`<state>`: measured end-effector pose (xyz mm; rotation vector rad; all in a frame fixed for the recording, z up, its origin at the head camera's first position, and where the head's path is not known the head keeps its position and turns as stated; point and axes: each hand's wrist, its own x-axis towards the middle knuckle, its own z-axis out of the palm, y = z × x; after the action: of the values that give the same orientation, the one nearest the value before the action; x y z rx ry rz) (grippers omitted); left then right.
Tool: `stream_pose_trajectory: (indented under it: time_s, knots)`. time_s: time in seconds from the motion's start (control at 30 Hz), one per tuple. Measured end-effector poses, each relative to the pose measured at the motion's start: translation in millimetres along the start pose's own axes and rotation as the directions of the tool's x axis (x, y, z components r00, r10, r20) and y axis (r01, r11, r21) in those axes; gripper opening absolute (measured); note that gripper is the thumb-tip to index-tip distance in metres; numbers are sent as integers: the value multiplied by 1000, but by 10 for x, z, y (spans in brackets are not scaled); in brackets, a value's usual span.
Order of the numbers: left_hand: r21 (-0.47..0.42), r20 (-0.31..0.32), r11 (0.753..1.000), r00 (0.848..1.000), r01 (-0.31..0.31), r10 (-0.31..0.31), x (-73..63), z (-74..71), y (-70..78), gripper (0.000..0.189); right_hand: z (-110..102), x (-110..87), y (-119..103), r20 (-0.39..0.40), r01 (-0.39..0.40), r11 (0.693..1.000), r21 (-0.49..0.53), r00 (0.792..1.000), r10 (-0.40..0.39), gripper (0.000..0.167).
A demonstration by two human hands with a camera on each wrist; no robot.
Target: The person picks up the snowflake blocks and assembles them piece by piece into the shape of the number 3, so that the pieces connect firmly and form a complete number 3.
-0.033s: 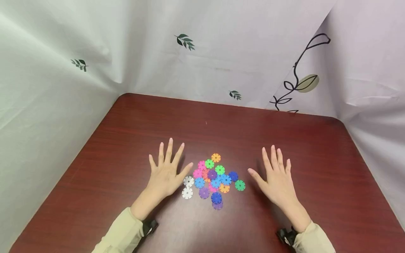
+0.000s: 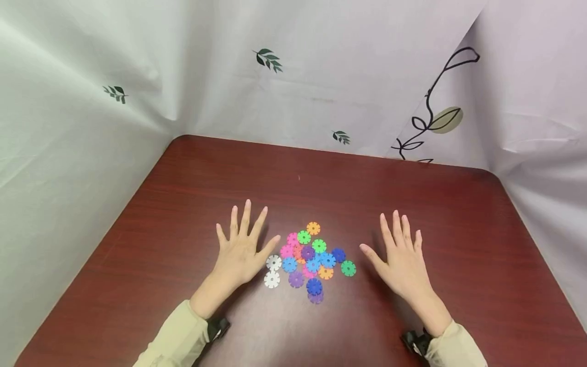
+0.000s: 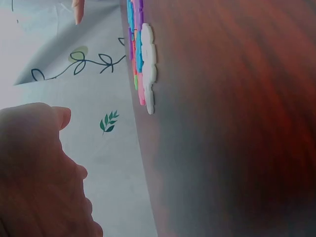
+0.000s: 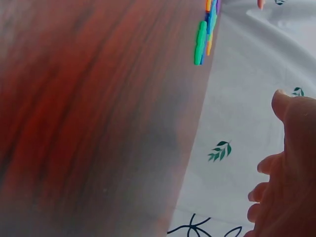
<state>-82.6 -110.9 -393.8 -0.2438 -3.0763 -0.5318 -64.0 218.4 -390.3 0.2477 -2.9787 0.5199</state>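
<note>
A loose cluster of notched plastic discs (image 2: pixel 308 253) in many colours lies mid-table, some overlapping. To its left is my left hand (image 2: pixel 238 257), palm down with fingers spread, its thumb tip close to a white disc (image 2: pixel 273 263). My right hand (image 2: pixel 403 265) is held likewise on the other side, its thumb pointing towards a green disc (image 2: pixel 348 268). Neither hand holds anything. In the left wrist view the left hand (image 3: pixel 39 173) is raised over the tabletop, and the right wrist view shows the right hand (image 4: pixel 296 163) raised too.
The discs lie on a dark red wooden table (image 2: pixel 220 173) with rounded far corners. White cloth (image 2: pixel 302 76) printed with leaves hangs around its back and sides. Both wrists wear black straps, the right one (image 2: pixel 416 342) just below the sleeve's edge.
</note>
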Motion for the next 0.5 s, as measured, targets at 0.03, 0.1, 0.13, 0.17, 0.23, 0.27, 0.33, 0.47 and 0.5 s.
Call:
stream_pose_trajectory:
  time_s: [0.03,0.1,0.13,0.17,0.23,0.27,0.33,0.47,0.5]
  knots:
    - [-3,2,1000,1000,-6,6,-11,2,-1,73,-7,-9,-2,13,17,1000,21,1000,-17,79]
    - [-14,14,999,999,-28,29,-34,1,-4,73,-17,-29,-9,53,41,998,56,998,-44,76]
    - [-22,21,998,998,-53,54,-38,-4,-4,73,-28,-34,-15,80,61,995,80,995,-67,72]
    - [-28,31,996,996,-84,85,-41,-10,-5,73,-37,-37,-23,109,82,992,99,990,-93,69]
    - [-62,60,986,985,-157,161,-42,-25,3,70,-39,-38,-44,171,128,984,122,974,-148,62]
    - [-84,84,976,975,-199,206,-38,-31,16,68,-34,-35,-56,201,148,982,121,965,-171,59]
    - [-132,130,950,945,-283,299,-17,-41,60,62,-17,-17,-75,240,204,974,96,945,-221,57]
    - [-211,195,889,874,-406,446,76,-6,217,50,14,75,-110,276,299,952,71,911,-307,57]
    - [-220,193,879,864,-423,465,110,16,260,47,23,109,-123,269,319,946,64,907,-324,57]
